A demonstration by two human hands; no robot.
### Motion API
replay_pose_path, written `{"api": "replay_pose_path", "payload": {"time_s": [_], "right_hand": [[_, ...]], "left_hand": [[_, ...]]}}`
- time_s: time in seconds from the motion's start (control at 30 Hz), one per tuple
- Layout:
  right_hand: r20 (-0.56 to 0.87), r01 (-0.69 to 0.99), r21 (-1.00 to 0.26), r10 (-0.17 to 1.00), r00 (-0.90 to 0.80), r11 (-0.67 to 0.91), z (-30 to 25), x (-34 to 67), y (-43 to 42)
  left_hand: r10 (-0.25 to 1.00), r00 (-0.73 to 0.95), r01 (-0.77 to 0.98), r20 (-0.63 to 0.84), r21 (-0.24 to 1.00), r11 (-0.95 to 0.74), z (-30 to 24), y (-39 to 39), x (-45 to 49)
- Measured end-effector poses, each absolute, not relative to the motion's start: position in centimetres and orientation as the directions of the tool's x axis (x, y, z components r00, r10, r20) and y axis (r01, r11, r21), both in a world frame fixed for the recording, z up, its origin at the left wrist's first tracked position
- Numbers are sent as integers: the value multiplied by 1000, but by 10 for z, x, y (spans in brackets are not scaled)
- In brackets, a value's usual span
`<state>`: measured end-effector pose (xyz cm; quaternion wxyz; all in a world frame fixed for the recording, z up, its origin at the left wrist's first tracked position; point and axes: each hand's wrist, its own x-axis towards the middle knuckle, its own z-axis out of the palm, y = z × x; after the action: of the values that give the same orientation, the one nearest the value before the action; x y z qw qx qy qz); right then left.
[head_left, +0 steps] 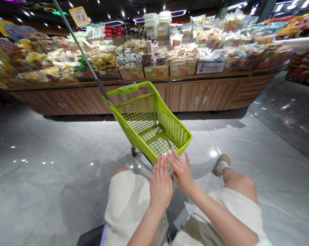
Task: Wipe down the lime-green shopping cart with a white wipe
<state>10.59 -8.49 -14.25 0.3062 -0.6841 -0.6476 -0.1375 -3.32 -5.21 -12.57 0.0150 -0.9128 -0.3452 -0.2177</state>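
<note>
A lime-green plastic shopping cart with a mesh basket [173,128] stands on small wheels directly in front of me. My left hand [161,182] is flat with its fingers together, its fingertips at the basket's near rim. My right hand [181,171] is just to its right, fingers spread, with its fingertips over the same rim. A small white item [165,154] shows at the rim by the fingertips, too small to identify. The basket looks empty. A thin grey pole [79,44] rises from the cart's far left corner.
A long wooden counter [205,97] stands ahead, piled with bagged snacks and foods [182,54]. A yellow price sign [79,16] reading 19.8 tops the pole. Polished grey floor tiles [41,143] spread around the cart. My white shorts [128,201] and a sandalled foot [221,164] lie below.
</note>
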Motion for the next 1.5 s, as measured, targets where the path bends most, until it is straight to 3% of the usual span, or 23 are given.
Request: {"api": "replay_pose_path", "payload": {"time_s": [0.1,0.17,0.3,0.37,0.53,0.67,0.8,0.9,1.03,1.13,1.23,1.33,1.5], "right_hand": [[573,969,-169,817,-53,182,-143,117,-89],[591,975,-99,800,-102,198,-142,163,-88],[627,987,-134,763,158,-94,-137,227,-85],[614,974,-180,758,222,-139,-136,205,-83],[570,976,-189,822,18,110,-140,110,-88],[602,980,-87,793,-92,180,-139,167,-90],[636,986,-130,754,163,-104,-136,225,-85],[621,967,-228,747,237,-117,-136,178,-83],[569,966,-221,822,14,136,-140,105,-86],[564,966,-116,816,-126,230,-139,138,-87],[619,990,-1,777,-110,141,-134,221,-83],[537,986,87,827,-166,141,-124,281,-77],[501,991,20,856,-125,133,-116,278,-78]], "left_hand": [[621,670,638,406,113,-762,-124,-50,-39],[612,681,630,402,105,-770,-122,-50,-43],[600,692,618,402,102,-780,-121,-51,-40],[604,688,621,403,106,-777,-122,-53,-36],[621,670,641,406,105,-760,-127,-53,-34],[613,678,632,407,105,-768,-126,-50,-42],[605,683,625,409,102,-774,-125,-52,-41],[612,676,630,410,109,-769,-127,-54,-35],[627,658,648,417,110,-754,-130,-53,-36],[616,679,644,399,79,-761,-129,-50,-44],[601,694,635,396,58,-771,-128,-49,-47],[591,696,629,408,50,-776,-127,-50,-43],[583,680,632,445,47,-773,-128,-51,-38]]}}
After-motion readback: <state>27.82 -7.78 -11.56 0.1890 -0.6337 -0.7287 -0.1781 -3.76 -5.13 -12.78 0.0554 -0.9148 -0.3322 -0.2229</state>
